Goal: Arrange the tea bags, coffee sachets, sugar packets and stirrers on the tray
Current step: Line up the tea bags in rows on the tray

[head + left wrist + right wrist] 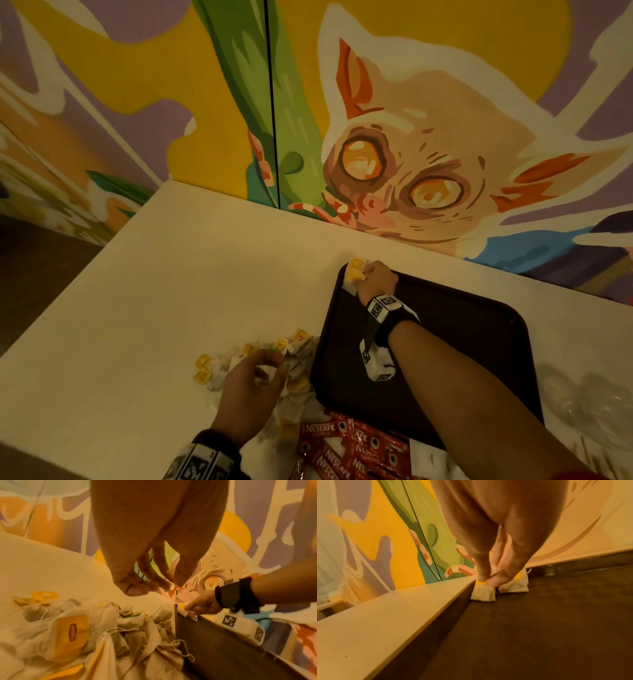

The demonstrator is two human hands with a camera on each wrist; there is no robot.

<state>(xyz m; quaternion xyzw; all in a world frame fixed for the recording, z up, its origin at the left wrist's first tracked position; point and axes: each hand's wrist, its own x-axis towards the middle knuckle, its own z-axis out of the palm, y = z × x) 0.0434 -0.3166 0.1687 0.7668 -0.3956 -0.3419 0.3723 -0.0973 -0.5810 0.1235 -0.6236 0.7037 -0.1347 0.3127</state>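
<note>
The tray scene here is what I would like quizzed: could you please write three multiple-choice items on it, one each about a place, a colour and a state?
1. Where on the tray are the placed tea bags?
A. its far left corner
B. its middle
C. its near right corner

2. What colour are the coffee sachets?
A. blue
B. red
C. green

3. What is the right hand doing?
A. lying flat on the table
B. pointing at the wall
C. touching the tea bags on the tray

Answers: 1 A, the head view shows them tucked into that corner; 2 B, red packs lie at the tray's near edge; 3 C, the right wrist view shows fingertips on the bags.
</note>
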